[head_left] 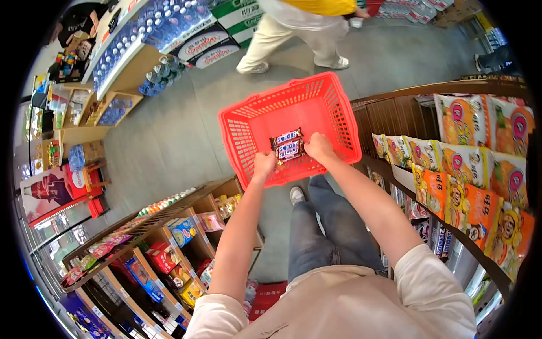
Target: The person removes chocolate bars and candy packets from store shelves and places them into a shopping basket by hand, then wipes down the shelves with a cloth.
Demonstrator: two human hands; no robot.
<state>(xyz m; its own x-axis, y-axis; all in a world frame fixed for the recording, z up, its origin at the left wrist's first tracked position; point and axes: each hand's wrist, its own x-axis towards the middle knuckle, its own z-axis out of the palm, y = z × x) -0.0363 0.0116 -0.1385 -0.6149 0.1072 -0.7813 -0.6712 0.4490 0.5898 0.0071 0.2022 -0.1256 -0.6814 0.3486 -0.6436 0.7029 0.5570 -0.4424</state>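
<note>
Several Snickers bars [289,149] in dark brown wrappers lie side by side between my two hands, over the inside of a red plastic shopping basket [291,107]. My left hand [264,164] is closed at the left end of the bars. At their right end, my right hand [319,147] is closed too, with its fingertips against the wrappers. Both forearms reach over the basket's near rim. The basket has slotted walls and shows nothing else inside. What holds the basket up is hidden from view.
On the right, a shelf holds orange and white snack bags [463,198]. A low rack with packaged sweets [164,257] stands at lower left. Water bottles [169,25] and stacked cartons [206,45] are at upper left. Ahead, a person in light trousers [293,39] walks across the grey floor [164,130].
</note>
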